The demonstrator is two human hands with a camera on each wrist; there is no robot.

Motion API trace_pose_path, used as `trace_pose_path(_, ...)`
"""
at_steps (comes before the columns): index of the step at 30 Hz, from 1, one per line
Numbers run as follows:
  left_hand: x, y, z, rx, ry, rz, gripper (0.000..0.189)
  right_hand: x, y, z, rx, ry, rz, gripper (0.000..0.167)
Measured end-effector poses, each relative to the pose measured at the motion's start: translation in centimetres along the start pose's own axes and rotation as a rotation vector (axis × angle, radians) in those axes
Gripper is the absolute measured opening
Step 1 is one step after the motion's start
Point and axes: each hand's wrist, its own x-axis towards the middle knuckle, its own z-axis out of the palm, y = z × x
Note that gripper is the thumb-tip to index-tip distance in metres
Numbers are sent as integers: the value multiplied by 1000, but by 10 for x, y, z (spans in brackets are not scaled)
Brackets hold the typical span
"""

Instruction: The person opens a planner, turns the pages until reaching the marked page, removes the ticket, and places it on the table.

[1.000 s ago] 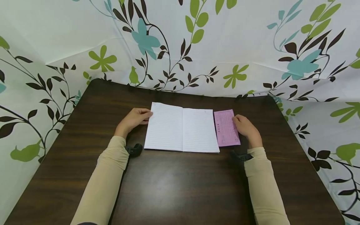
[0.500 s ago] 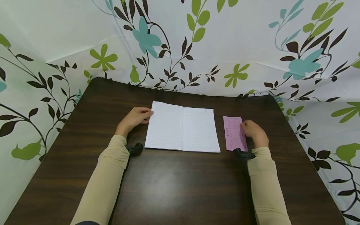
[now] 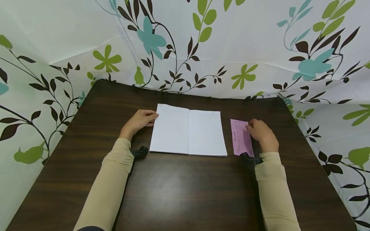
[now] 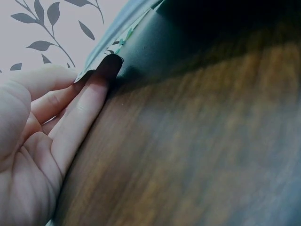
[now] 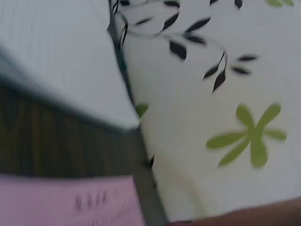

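Observation:
An open lined notebook (image 3: 189, 131) lies on the dark wooden table. My left hand (image 3: 138, 122) pinches its left edge; in the left wrist view, the fingers (image 4: 77, 106) lie along that edge. To the notebook's right, a small pink printed slip (image 3: 240, 136) lies apart from it. My right hand (image 3: 263, 134) is at the slip's right edge, thumb tip over the paper, the other fingers loosely bent and off to the side. The right wrist view shows the slip (image 5: 94, 202) below the notebook (image 5: 61, 52), with only a sliver of hand at the bottom.
A dark table (image 3: 179, 192) stands against hanging cloth (image 3: 214, 57) with green, blue and brown leaf prints. Black wrist devices (image 3: 139, 153) sit on both wrists, the right one partly covering the slip's lower edge.
My right hand has drawn the pink slip rightward, away from the notebook. Since then the slip has stayed nearly still and the fingers have loosened from it. My left hand keeps its place.

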Motion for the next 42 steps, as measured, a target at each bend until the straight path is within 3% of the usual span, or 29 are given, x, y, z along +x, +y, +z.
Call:
trace_pose_path(5, -1, 1, -1, 5, 0, 3, 48, 1, -33, 10, 56, -83, -286, 69)
trace_pose_path(8, -2, 1, -1, 3, 2, 3, 47, 4, -49, 22, 101, -148, -356, 76)
trace_pose_path(15, 1, 2, 0, -2, -9, 8, 46, 5, -60, 41, -3, -150, -332, 77)
trace_pose_path(20, 2, 1, 0, 2, -8, 13, 45, 5, -65, 43, -8, -137, -341, 74)
trace_pose_path(28, 3, -4, -1, -4, -17, 25, 46, 1, -75, 39, -67, -67, -265, 67)
trace_pose_path(42, 1, -2, -1, -9, -13, 18, 46, 6, -76, 44, 92, -57, -218, 66)
